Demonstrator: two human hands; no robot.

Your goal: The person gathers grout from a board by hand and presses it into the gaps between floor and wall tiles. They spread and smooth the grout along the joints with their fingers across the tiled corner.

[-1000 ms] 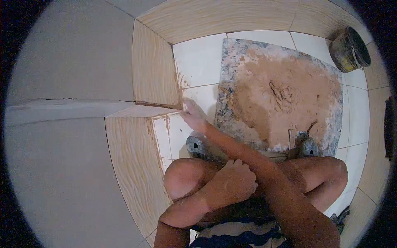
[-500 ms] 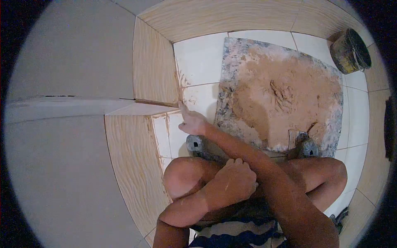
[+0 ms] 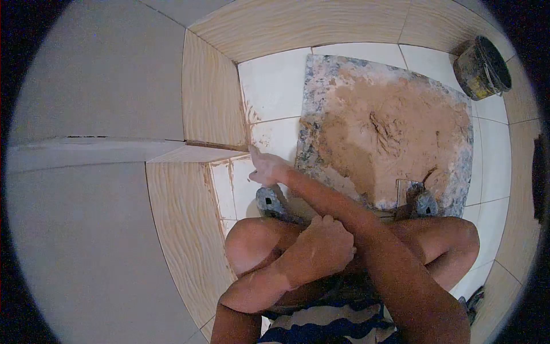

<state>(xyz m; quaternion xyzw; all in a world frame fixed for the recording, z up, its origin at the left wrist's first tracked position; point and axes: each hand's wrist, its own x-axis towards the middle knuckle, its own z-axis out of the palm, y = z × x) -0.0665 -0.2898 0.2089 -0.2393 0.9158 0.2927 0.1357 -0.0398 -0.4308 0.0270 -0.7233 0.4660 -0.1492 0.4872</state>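
Note:
My right hand (image 3: 267, 167) reaches to the wall corner at floor level, powdered pale. Its index finger is stretched out against the brown-smeared joint at the foot of the wood-patterned wall tile (image 3: 215, 92), with the thumb apart. My left hand (image 3: 326, 243) is closed in a fist over my lap, beside my right forearm; whatever its fingers may hold is hidden. Before my knees lies a stained board (image 3: 316, 74) spread with brown, paste-like material (image 3: 395, 149).
A dirty black bucket (image 3: 475, 71) stands at the far right by the wall. Near my knees are two grey, rounded shoe toes (image 3: 425, 203). A flat rectangular piece (image 3: 403, 194) lies at the board's near edge. White floor tiles (image 3: 272, 80) surround the board.
The view has shifted slightly. Both hands keep nearly the same places, with my right fingertip still at the corner joint.

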